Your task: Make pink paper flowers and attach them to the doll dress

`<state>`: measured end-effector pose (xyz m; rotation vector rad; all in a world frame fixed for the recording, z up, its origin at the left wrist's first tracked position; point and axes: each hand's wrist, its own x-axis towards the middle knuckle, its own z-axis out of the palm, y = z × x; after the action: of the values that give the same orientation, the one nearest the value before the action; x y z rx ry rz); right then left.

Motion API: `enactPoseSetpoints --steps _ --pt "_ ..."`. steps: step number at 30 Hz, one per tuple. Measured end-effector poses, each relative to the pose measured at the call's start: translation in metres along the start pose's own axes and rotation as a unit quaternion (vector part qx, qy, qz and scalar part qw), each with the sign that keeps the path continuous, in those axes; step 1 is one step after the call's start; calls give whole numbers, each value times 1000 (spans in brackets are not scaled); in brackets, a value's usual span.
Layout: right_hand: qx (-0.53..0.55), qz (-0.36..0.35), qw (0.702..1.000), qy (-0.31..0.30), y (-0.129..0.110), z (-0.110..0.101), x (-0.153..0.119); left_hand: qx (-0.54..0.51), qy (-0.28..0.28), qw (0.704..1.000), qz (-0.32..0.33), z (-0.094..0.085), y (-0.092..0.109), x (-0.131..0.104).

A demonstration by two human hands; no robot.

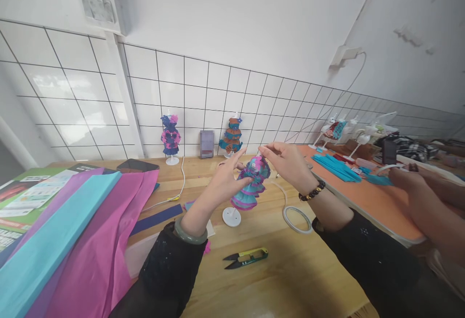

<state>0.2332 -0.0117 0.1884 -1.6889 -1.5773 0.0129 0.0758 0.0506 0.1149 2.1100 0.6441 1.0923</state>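
Note:
A miniature dress form (250, 187) wears a ruffled dress of turquoise, pink and purple paper, tilted over its round white base (231, 216). My left hand (227, 177) is curved around the dress's left side, its thumb lying across the front. At the top of the form, the fingertips of my right hand (288, 163) are pinched together by the neck. What exactly sits between those fingertips is too small to make out. Yellow-and-green thread snips (247, 258) lie on the wooden table (290, 279) in front. A roll of narrow white tape (297, 219) is beside my right wrist.
Turquoise, purple and pink paper (109, 211) covers the left side. Two dressed forms, one blue-and-pink (170, 136) and one teal-and-brown (232, 135), stand by the tiled wall. At right, another person's hands (410, 182) work over an orange table (378, 206). A white cable (182, 177) crosses the wood.

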Motion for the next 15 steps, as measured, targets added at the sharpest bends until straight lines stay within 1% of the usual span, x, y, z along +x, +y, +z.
enactPoseSetpoints --steps 9,15 --pt "-6 -6 1000 -6 -3 -1 -2 9 10 1000 20 1 0 1" --pt "-20 -12 1000 -6 -6 0 -5 -4 6 1000 3 0 2 1"
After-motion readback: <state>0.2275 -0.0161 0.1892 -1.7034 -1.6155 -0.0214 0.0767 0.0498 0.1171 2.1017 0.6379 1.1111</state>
